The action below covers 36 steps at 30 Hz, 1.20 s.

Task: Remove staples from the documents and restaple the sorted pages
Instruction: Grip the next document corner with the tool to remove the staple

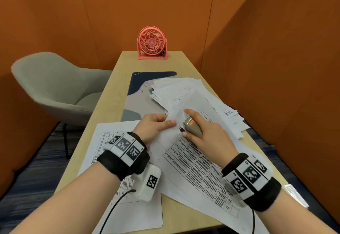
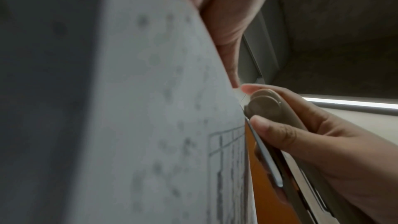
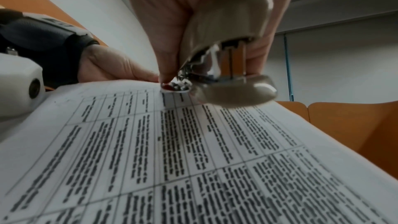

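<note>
Paper first: printed document (image 1: 193,162) lay on the tabletop (image 1: 114,93), top corner raised. I noted my left hand (image 1: 156,125) pinching that corner, thumb extended. Right hand (image 1: 204,132) wrapped round the beige stapler (image 1: 192,126), metal tip touching the corner. Judgement: keep tip low, lever gently, avoid tearing. Beyond, loose pages (image 1: 193,93).

A beige stapler (image 1: 192,126) with an orange label sits tilted, nose down on the top corner of a printed table document (image 1: 198,165). More white pages (image 1: 184,90) lie fanned in a loose pile beyond.
</note>
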Each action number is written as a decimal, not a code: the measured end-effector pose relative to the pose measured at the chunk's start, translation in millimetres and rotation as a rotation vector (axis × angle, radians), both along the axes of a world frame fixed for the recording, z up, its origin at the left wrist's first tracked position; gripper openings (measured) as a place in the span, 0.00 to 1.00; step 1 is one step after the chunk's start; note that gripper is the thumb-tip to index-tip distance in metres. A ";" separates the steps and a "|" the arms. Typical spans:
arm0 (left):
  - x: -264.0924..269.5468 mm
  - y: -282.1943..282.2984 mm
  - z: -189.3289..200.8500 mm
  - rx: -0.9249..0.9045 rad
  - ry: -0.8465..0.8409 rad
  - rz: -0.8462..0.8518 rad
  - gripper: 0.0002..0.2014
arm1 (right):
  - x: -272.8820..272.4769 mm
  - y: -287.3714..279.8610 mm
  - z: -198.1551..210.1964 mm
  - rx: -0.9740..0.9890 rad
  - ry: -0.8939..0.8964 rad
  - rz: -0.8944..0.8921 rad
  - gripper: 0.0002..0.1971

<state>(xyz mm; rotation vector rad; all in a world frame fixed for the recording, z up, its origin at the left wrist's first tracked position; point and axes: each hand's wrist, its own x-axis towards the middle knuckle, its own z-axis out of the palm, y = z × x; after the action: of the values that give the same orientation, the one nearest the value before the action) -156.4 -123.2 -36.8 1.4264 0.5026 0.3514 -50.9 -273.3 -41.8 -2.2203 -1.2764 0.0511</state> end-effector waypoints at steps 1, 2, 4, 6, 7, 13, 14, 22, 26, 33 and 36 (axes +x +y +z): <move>0.5 -0.7 0.0 -0.001 0.000 0.001 0.06 | 0.6 0.0 -1.3 0.017 0.008 0.004 0.29; 0.8 -1.1 -0.1 0.004 0.003 0.001 0.06 | 1.2 0.5 -2.1 0.032 0.013 0.005 0.29; 1.4 -1.4 1.4 0.020 0.003 -0.001 0.06 | 2.5 2.4 -2.5 0.039 0.007 0.006 0.29; 2.7 -0.8 3.3 0.037 0.002 -0.010 0.07 | 3.2 3.9 -2.2 0.035 -0.005 0.001 0.30; 3.5 -0.5 4.0 0.044 0.003 -0.015 0.08 | 3.4 4.6 -1.7 0.037 -0.014 -0.001 0.31; 9.0 -4.5 4.8 0.071 0.006 -0.023 0.07 | 2.1 6.4 1.5 0.110 0.011 -0.035 0.30; 10.0 -4.8 4.7 0.077 0.002 -0.026 0.07 | 3.4 6.6 2.4 0.116 0.027 -0.048 0.31; 18.3 -4.3 5.6 0.078 -0.013 -0.211 0.10 | 22.9 0.2 4.7 0.181 0.196 -0.187 0.53; 22.1 0.2 9.4 0.099 -0.073 -0.278 0.23 | 36.3 -2.6 1.9 0.253 0.244 -0.220 0.56; 39.3 6.8 18.3 0.303 -0.014 -0.354 0.13 | 44.0 -6.0 4.6 0.298 0.223 -0.239 0.52; 47.0 8.1 21.2 0.327 0.000 -0.344 0.13 | 49.7 -8.6 4.6 0.334 0.239 -0.265 0.50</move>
<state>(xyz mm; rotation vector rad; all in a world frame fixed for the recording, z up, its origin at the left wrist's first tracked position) -109.4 -115.1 -15.6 1.7961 0.1956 0.1592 -1.3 -282.0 -37.2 -2.0030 -0.7922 0.0010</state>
